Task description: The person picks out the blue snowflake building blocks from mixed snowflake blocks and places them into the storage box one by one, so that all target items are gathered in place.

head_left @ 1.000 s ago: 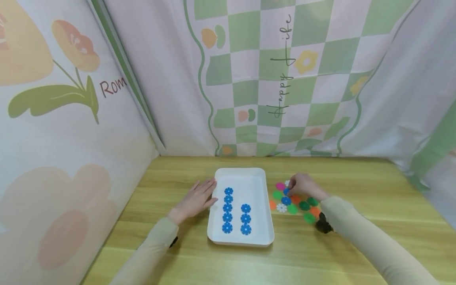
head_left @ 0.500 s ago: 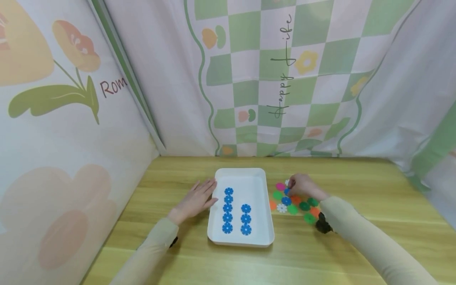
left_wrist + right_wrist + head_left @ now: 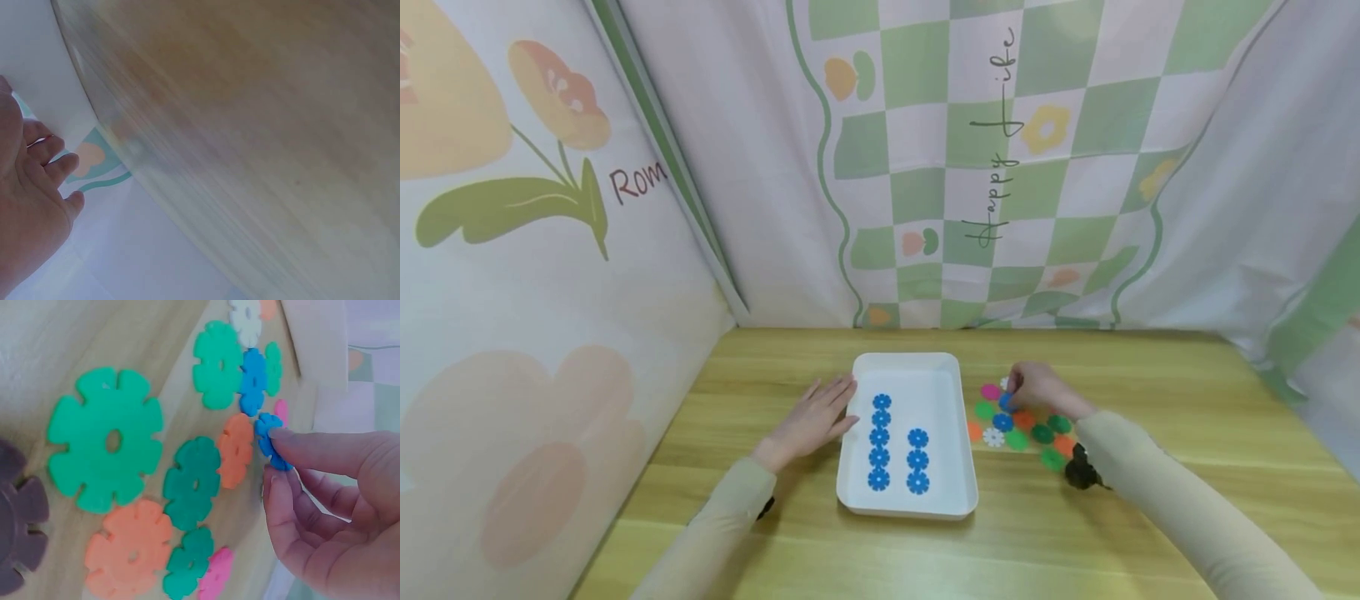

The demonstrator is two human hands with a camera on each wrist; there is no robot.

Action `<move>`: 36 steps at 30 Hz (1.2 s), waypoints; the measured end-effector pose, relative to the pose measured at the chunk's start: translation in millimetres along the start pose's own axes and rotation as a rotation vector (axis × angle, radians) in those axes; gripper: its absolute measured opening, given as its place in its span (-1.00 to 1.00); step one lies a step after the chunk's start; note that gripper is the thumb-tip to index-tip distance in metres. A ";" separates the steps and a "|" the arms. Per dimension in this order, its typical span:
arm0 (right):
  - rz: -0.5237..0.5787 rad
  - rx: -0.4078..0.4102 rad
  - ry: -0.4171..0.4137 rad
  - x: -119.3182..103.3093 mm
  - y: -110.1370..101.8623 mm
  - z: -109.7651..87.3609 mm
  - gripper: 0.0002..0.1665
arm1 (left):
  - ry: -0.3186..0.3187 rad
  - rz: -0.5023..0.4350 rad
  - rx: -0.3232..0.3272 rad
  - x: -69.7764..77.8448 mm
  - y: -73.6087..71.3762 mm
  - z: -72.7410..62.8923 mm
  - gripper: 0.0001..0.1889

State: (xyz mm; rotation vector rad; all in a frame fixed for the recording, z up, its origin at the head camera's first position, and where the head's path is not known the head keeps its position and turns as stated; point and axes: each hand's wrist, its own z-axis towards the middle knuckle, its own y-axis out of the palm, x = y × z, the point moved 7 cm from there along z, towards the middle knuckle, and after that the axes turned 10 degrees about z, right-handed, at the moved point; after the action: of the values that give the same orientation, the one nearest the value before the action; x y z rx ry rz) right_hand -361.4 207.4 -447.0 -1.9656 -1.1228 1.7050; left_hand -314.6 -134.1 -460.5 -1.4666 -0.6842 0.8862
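Note:
My right hand [image 3: 1041,389] pinches a blue snowflake disc [image 3: 269,439] between thumb and fingertips, over the loose discs right of the tray. A second blue snowflake disc [image 3: 1002,422] lies just in front of it. Fingers extended, my left hand [image 3: 811,421] rests against the left side of the white tray [image 3: 938,375]. Inside the tray are two columns of blue discs: several in the left column [image 3: 879,437] and three in the right column [image 3: 917,460]. The left wrist view shows the left hand [image 3: 34,194] at the tray's wall [image 3: 47,62].
Around the right hand lie loose discs: a white disc [image 3: 993,437], a pink disc [image 3: 990,392], several green ones [image 3: 1042,433] and orange ones [image 3: 1024,420]. A dark brown disc [image 3: 19,519] shows at the edge of the right wrist view. A curtain [image 3: 910,208] hangs behind the wooden table [image 3: 775,533].
The right hand and the blue disc in its fingers have shifted very slightly up and to the right. The left hand and the tray have stayed in place.

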 end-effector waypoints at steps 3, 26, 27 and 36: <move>-0.002 0.002 -0.042 -5.5 -4.2 0.0 -0.88 | -0.003 0.002 0.001 -0.1 0.0 0.0 -0.30; -0.012 0.021 -0.272 -90.4 9.7 8.6 -0.92 | 0.000 0.004 -0.001 -2.0 -1.3 0.0 -0.30; -0.002 0.011 -0.271 -93.1 13.2 9.7 -0.92 | 0.000 0.007 -0.002 -1.8 -1.5 0.1 -0.29; 0.032 -0.089 -0.233 -103.7 51.1 18.7 -0.97 | 0.003 0.022 -0.002 0.5 -1.0 -0.7 -0.29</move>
State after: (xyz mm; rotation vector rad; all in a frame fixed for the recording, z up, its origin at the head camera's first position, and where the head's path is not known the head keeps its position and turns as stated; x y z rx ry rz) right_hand -359.4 95.1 -414.1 -1.8811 -1.2717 1.9733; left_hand -313.6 -134.0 -459.5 -1.4793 -0.6679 0.9001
